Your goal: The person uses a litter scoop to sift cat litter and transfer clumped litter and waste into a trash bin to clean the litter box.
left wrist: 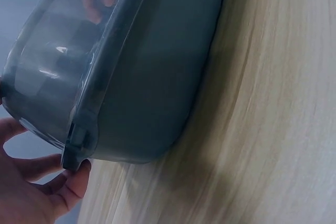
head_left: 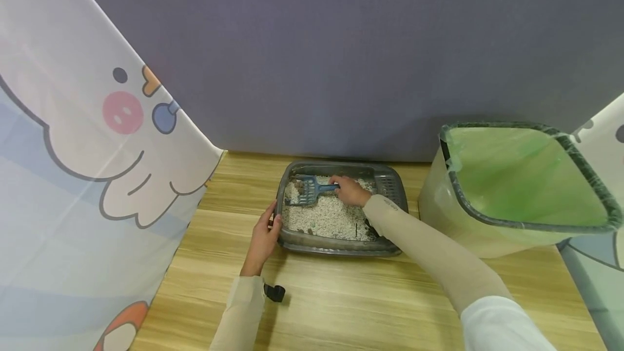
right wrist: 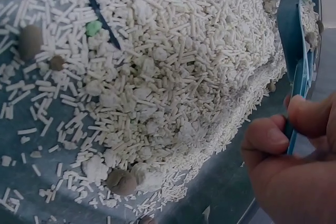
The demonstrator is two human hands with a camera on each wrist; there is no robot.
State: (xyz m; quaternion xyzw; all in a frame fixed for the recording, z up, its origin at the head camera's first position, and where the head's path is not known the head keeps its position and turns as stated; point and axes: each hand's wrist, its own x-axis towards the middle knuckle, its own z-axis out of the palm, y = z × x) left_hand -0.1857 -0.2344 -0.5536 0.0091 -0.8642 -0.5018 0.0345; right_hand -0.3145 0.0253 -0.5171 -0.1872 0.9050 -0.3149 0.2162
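Note:
A grey litter box (head_left: 336, 246) with a translucent rim stands on the wooden floor, holding pale pellet litter (head_left: 336, 218). My right hand (head_left: 352, 191) pinches the handle of a blue slotted litter scoop (head_left: 308, 191), whose head lies over the litter at the box's left end. In the right wrist view, brown lumps (right wrist: 122, 182) sit among the pellets near the wall, and a few bits show around the scoop (right wrist: 290, 30). My left hand (head_left: 262, 238) grips the box's left rim; the left wrist view shows its fingers (left wrist: 76, 182) at the corner clip.
To the right stands a tall bin (head_left: 441, 215) with a green liner and dark rim, close beside the box. A grey-blue wall panel (head_left: 317, 69) rises right behind the box. A cartoon-printed panel (head_left: 73, 177) stands on the left.

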